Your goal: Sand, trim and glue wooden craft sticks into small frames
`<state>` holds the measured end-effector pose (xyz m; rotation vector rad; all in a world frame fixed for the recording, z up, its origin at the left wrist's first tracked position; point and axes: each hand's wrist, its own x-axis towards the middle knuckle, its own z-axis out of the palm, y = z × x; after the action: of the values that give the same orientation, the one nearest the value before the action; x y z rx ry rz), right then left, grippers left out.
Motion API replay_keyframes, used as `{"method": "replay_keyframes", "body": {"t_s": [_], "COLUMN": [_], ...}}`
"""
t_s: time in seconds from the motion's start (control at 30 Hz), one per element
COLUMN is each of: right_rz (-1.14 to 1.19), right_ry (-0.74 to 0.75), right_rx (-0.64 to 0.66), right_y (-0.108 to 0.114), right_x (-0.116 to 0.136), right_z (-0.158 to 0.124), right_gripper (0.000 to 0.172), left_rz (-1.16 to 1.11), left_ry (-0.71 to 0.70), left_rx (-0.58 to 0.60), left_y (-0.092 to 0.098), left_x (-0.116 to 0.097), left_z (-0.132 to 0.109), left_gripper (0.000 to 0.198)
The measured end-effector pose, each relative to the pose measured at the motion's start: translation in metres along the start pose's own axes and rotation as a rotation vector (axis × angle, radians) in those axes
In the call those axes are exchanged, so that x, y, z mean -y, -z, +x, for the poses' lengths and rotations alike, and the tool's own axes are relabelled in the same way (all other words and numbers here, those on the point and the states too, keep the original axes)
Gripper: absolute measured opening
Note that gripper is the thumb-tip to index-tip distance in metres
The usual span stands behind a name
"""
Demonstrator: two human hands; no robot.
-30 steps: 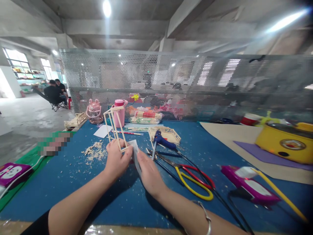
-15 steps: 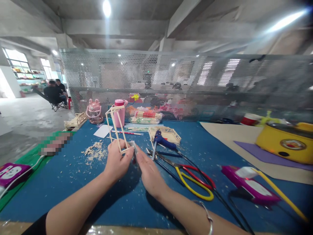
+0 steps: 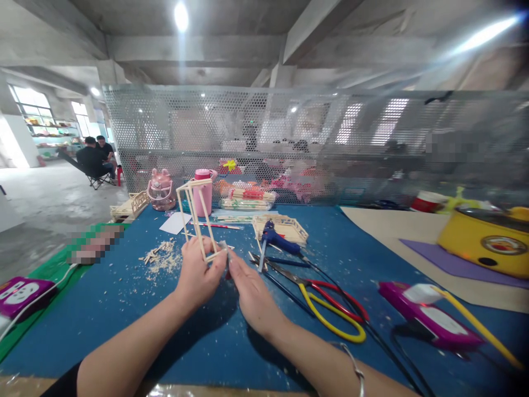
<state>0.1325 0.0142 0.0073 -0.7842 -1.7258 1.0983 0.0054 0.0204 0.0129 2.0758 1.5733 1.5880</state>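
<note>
My left hand (image 3: 199, 273) grips the lower end of a small box-shaped frame of thin wooden sticks (image 3: 195, 219), which stands up tilted above the fingers. In my right hand (image 3: 253, 298) a small grey sheet (image 3: 223, 245), perhaps sandpaper, is pinched between thumb and fingers against the frame's lower corner. Both hands meet over the blue table mat (image 3: 124, 314); the fingers hide most of the sheet. Just right of them lie a blue glue gun (image 3: 283, 241) and scissors (image 3: 308, 295) with red and yellow handles, crossing dark-handled pliers (image 3: 289, 291).
Wood scraps (image 3: 159, 258) litter the left side. Behind stand a low stick-built tray (image 3: 300, 227), a pink bottle (image 3: 205, 193), a pink jug (image 3: 161, 187) and packaged sticks (image 3: 248, 199). Purple power strips (image 3: 430, 317) and a yellow pot (image 3: 483, 242) flank the right; cables trail forward.
Both hands keep nearly the same place and grip. The grey sheet has shifted slightly at the frame's corner, and the view has moved a little.
</note>
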Motion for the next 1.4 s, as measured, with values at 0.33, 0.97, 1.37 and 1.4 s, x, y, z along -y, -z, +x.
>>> {"method": "replay_keyframes", "body": {"t_s": [0.33, 0.97, 1.37, 1.4], "right_rz": [-0.019, -0.023, 0.121, 0.123], "right_ry": [-0.002, -0.045, 0.01, 0.017], "right_rx": [0.024, 0.015, -0.089, -0.098], "right_y": [0.001, -0.001, 0.005, 0.005], "right_x": [-0.002, 0.002, -0.003, -0.004], "right_z": [0.001, -0.003, 0.007, 0.007], "right_gripper": [0.052, 0.048, 0.051, 0.052], "left_rz": [0.063, 0.007, 0.136, 0.135], "left_ry": [-0.033, 0.035, -0.157, -0.163], "left_rx": [-0.008, -0.108, 0.108, 0.117], "left_y": [0.001, 0.004, -0.012, -0.013], "left_x": [0.0, 0.008, -0.006, -0.007], "left_z": [0.001, 0.006, -0.01, -0.011], "left_gripper": [0.017, 0.019, 0.016, 0.015]}}
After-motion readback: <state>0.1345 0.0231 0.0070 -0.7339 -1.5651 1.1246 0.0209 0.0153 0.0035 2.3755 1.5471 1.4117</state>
